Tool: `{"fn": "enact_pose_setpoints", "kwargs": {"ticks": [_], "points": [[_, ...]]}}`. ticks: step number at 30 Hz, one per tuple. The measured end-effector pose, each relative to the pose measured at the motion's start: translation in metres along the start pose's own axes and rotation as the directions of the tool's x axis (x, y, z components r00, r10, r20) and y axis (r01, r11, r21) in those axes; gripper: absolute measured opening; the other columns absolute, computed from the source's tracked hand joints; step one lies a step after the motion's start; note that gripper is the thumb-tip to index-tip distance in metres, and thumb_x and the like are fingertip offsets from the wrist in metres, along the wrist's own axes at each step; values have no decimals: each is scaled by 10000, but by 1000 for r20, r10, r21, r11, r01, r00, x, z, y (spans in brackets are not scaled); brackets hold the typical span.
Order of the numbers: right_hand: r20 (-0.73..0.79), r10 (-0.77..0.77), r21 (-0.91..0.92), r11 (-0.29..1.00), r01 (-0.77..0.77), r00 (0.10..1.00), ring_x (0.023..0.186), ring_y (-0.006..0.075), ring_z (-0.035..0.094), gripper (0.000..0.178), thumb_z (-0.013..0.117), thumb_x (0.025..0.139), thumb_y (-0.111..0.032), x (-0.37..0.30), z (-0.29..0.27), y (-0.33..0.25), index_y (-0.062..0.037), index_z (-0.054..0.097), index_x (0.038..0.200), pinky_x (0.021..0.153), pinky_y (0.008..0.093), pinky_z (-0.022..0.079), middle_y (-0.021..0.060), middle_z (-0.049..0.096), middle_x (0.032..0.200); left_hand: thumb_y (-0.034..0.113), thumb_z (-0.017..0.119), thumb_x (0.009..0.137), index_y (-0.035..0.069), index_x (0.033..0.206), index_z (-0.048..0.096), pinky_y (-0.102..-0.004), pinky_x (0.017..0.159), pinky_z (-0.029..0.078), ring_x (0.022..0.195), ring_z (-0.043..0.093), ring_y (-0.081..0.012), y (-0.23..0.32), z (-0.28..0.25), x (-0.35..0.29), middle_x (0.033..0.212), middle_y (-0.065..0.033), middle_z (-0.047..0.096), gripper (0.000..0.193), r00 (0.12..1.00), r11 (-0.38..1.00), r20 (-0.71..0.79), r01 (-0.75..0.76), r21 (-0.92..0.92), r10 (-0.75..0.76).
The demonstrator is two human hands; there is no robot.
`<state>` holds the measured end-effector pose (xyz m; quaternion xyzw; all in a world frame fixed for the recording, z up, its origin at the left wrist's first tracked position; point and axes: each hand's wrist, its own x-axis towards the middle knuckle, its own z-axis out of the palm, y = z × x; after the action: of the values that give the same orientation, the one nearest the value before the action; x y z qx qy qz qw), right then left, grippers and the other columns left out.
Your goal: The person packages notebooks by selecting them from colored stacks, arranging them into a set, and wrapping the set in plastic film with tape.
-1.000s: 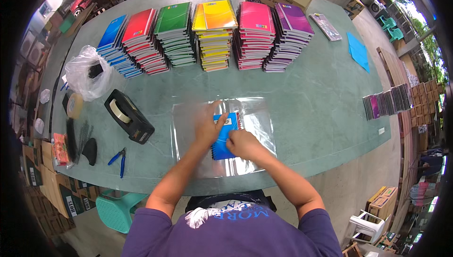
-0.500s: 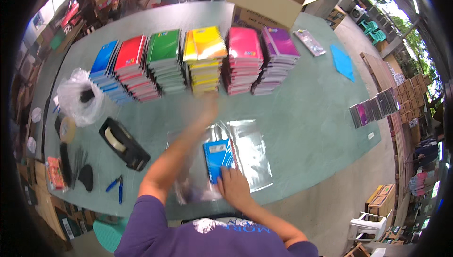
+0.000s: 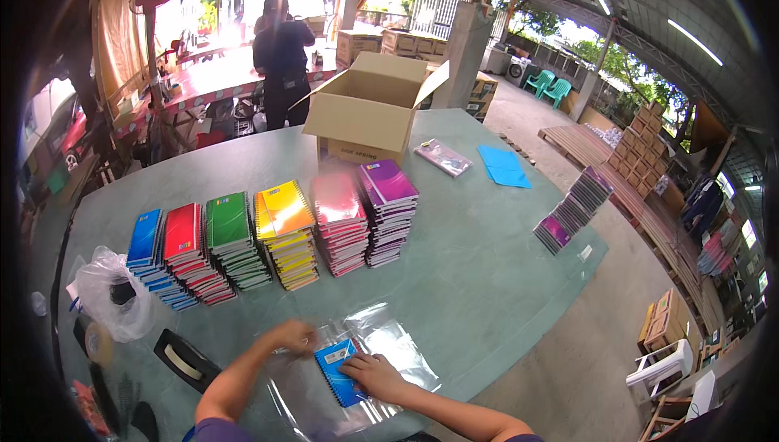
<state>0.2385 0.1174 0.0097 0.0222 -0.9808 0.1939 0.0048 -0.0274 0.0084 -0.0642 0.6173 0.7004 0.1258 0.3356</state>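
A blue spiral notebook [image 3: 344, 394] lies on clear plastic sleeves [image 3: 406, 349] at the table's near side. My right hand [image 3: 376, 375] rests across the notebook's right part, its fingers stretched out over the cover. Close to the notebook's upper left corner is my left hand [image 3: 295, 335], its fingers smeared by motion. Beyond both hands stand stacks of spiral notebooks: blue [image 3: 144, 235], red [image 3: 183, 229], green [image 3: 227, 216], yellow [image 3: 282, 208], pink [image 3: 339, 197] and purple [image 3: 388, 181].
An open cardboard box [image 3: 361, 122] stands at the table's far edge. A tape dispenser [image 3: 185, 361] and a plastic bag [image 3: 118, 292] lie at left. Right of the stacks are a wrapped pack [image 3: 443, 156], a blue sheet [image 3: 503, 166] and a notebook row [image 3: 574, 208]. A person [image 3: 282, 57] stands beyond.
The view has tilted up toward the far side. My left hand has come back from near the yellow stack to beside the blue notebook. My right hand remains on the notebook.
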Motion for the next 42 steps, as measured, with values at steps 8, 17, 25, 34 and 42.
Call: {"fn": "enact_pose_setpoints", "kwargs": {"ticks": [8, 17, 25, 34, 42], "points": [[25, -131, 7, 991, 131, 991, 1226, 286, 397, 638, 724, 668, -225, 16, 1, 11, -103, 470, 1240, 951, 436, 382, 43, 450, 1296, 162, 630, 800, 6, 906, 617, -280, 575, 500, 719, 627, -147, 74, 56, -105, 801, -90, 651, 189, 627, 501, -338, 98, -860, -702], [152, -218, -43, 973, 227, 964, 1223, 296, 402, 703, 712, 668, -399, 24, -10, 30, -100, 460, 1252, 947, 463, 384, 76, 451, 1284, 201, 528, 871, 7, 842, 591, -278, 560, 442, 634, 546, -126, 153, 96, -107, 701, -50, 573, 206, 657, 493, -321, 89, -866, -682], [147, -260, 108, 963, 246, 954, 1350, 330, 180, 830, 720, 642, -471, 26, 3, 50, -145, 391, 1330, 1066, 540, 195, 45, 299, 1427, 224, 471, 846, -7, 815, 547, -465, 700, 441, 789, 588, -360, 193, 64, -42, 842, -208, 597, 246, 735, 823, -389, 420, -382, -555], [364, -470, 467, 839, 279, 804, 1265, 333, 337, 718, 679, 719, -395, 71, -10, 87, -87, 424, 1316, 1005, 541, 278, 127, 389, 1364, 221, 533, 795, -9, 861, 544, -471, 709, 476, 840, 600, -349, 204, 57, -29, 870, -196, 608, 239, 816, 847, -229, 508, -156, -531], [-190, -134, 380, 903, 199, 972, 960, 295, 536, 362, 691, 681, -182, 115, -17, 89, -74, 600, 1014, 850, 394, 402, 109, 598, 1013, 193, 477, 805, -20, 892, 547, -478, 717, 477, 839, 595, -365, 206, 62, -19, 875, -208, 603, 240, 770, 824, -297, 544, -155, -564]]}}
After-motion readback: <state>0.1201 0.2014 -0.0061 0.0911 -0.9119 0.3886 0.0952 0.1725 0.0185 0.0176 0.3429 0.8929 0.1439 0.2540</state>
